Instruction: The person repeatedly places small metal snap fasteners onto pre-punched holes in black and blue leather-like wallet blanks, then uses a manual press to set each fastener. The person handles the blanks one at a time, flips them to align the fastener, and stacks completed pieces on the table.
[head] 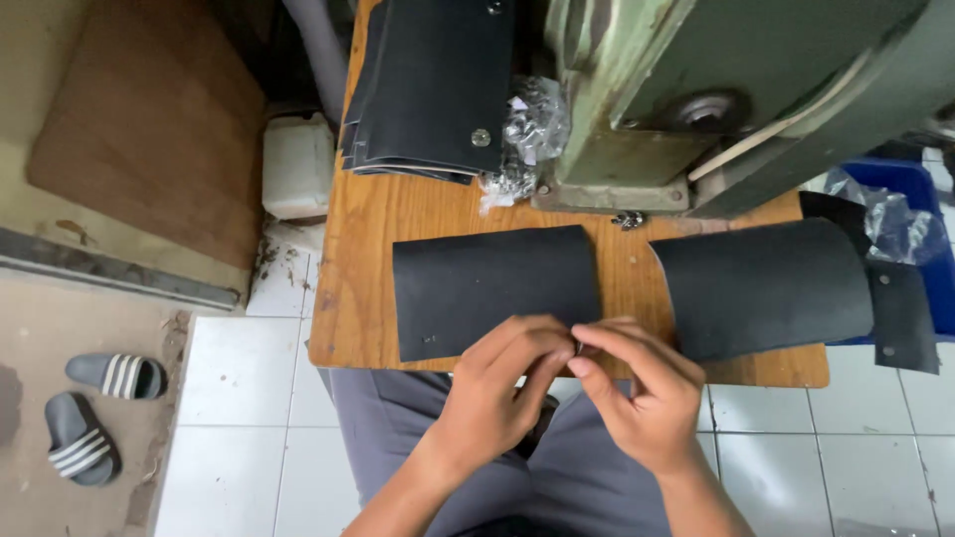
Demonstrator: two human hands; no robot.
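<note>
Left hand: the left hand [497,383] is raised just off the near edge of the tabletop [363,224], its fingers [532,343] curled in and pinched together at the tips, meeting the other hand.
Right hand: the right hand [637,398] mirrors it, its fingers [607,343] drawn together against the left ones, apparently so both can work one tiny item between them.
Held item: a small dark piece [577,346] just shows where the fingertips meet; it is too small to tell what it is, and whether one hand or both grip it cannot be told.
Nearest sheet: a curved black sheet [492,283] lies just beyond the left fingers, its near right corner touching or just under the fingertips, flat side down so its edge stays within reach.
Second sheet: another black sheet [766,283] lies beyond and to the right of the right fingers, arched up, overhanging a dark strip [900,313].
Stack: finished-looking black pieces with metal studs [433,85] are piled far beyond the left fingers, out of the working spot.
Machine: a green metal press [696,89] stands well beyond both hands, facing the sheets.
Bag: a crumpled clear bag [532,124] sits beside the press base, likely for small parts.
Floor: two striped sandals [95,413] lie far left of the hands.
</note>
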